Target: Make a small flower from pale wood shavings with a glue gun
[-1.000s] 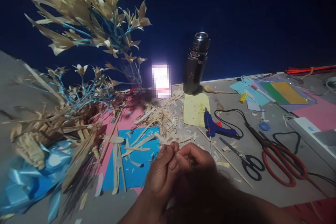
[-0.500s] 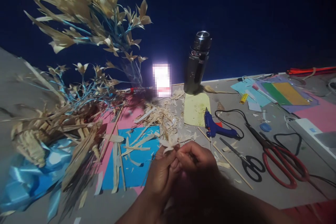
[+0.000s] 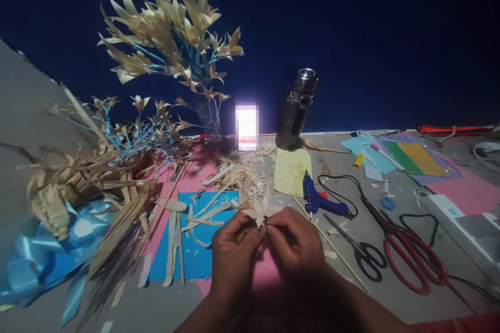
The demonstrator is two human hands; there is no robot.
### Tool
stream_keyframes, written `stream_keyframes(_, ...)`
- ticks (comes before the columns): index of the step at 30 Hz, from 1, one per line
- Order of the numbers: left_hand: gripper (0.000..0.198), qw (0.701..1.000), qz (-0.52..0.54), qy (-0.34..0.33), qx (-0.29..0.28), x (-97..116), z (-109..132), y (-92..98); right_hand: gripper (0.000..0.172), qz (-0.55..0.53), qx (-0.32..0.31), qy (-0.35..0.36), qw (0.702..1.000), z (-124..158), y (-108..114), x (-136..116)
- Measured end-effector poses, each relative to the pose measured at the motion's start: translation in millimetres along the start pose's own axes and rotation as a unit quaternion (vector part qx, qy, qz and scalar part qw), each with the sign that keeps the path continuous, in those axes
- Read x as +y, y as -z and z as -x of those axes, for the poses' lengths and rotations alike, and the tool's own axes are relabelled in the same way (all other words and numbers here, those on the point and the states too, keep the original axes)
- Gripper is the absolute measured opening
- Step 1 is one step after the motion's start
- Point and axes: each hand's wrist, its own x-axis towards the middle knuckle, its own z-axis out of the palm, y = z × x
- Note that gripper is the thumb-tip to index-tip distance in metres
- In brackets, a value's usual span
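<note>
Pale petals of a small dried-husk flower (image 3: 255, 214) show above my fingertips, low in the middle of the head view. My left hand (image 3: 236, 244) is closed in a pinch around its base. From the other side my right hand (image 3: 294, 239) pinches at the same spot, thumb and forefinger pressed together; my fingers cover whatever lies between them. Under and left of my hands is a blue sheet (image 3: 164, 255) with husk strips (image 3: 209, 221) on it. A blue glue gun (image 3: 324, 203) lies just beyond my right hand.
Black-handled scissors (image 3: 371, 260) and large red-handled scissors (image 3: 414, 260) lie right. A dark flask (image 3: 297, 114) stands behind a yellow sheet (image 3: 287, 171). Tall husk flowers (image 3: 167, 36), dry husks (image 3: 50, 192) and blue ribbon (image 3: 35, 270) fill the left. A bright blurred light (image 3: 247, 127) stands at the back.
My hands have drawn slightly apart at the wrists, and the pink surface between them shows more. The fingers stay at the flower. The whole view has shifted a little.
</note>
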Motion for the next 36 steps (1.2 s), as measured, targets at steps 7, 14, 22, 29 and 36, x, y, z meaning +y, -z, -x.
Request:
stream_keyframes(7, 0.017, 0.998, -0.034, -0.037, 0.043, 9, 5, -9.9, 0.015, 0.001, -0.019, 0.011, 1.0, 3, -2, 2)
stream_keyframes(14, 0.011, 0.999, -0.003, -0.019, 0.026, 7, 2, -4.7, 0.015, -0.014, -0.035, -0.016, 0.999, 1, -2, -1)
stream_keyframes(22, 0.02, 1.0, 0.014, -0.017, 0.017, 12, 0, -4.5, 0.013, -0.018, -0.051, -0.047, 0.997, 6, -3, 3)
stream_keyframes(29, 0.022, 0.997, 0.068, 0.034, -0.026, 1, -5, 1.5, 0.017, -0.004, -0.064, -0.069, 0.996, 10, -2, 3)
stream_keyframes(36, 0.03, 0.994, 0.1, 0.046, -0.024, 0, -5, -3.0, 0.021, -0.023, -0.064, -0.11, 0.992, 11, -2, -3)
